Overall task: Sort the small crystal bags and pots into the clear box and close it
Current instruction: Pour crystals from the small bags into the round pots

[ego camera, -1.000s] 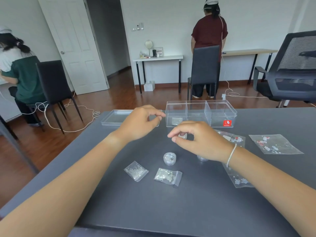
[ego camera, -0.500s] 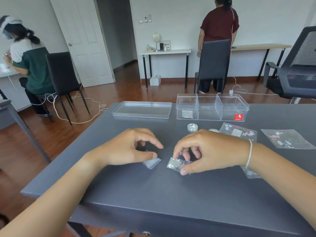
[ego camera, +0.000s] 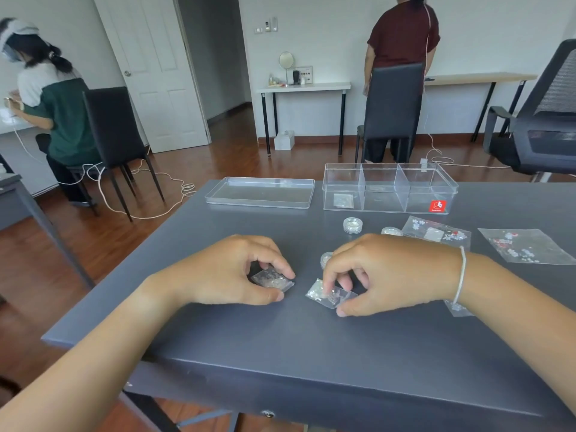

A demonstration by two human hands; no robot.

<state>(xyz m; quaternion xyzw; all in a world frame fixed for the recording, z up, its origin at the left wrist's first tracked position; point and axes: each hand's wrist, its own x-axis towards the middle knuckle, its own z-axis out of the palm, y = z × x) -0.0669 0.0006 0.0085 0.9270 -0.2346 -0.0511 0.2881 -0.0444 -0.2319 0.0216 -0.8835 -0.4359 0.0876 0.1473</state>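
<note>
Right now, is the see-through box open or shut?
Open. The clear box has no top on it; its lid lies flat on the table to its left, apart from it.

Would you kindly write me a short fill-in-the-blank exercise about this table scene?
1. The clear box has ___ compartments.
2. The one small bag already in the box lies in its ___ compartment.
3. The lid lies to the ___ of the box.
4. Each of the hands pinches a small ___.

Missing words: three; left; left; bag
</note>
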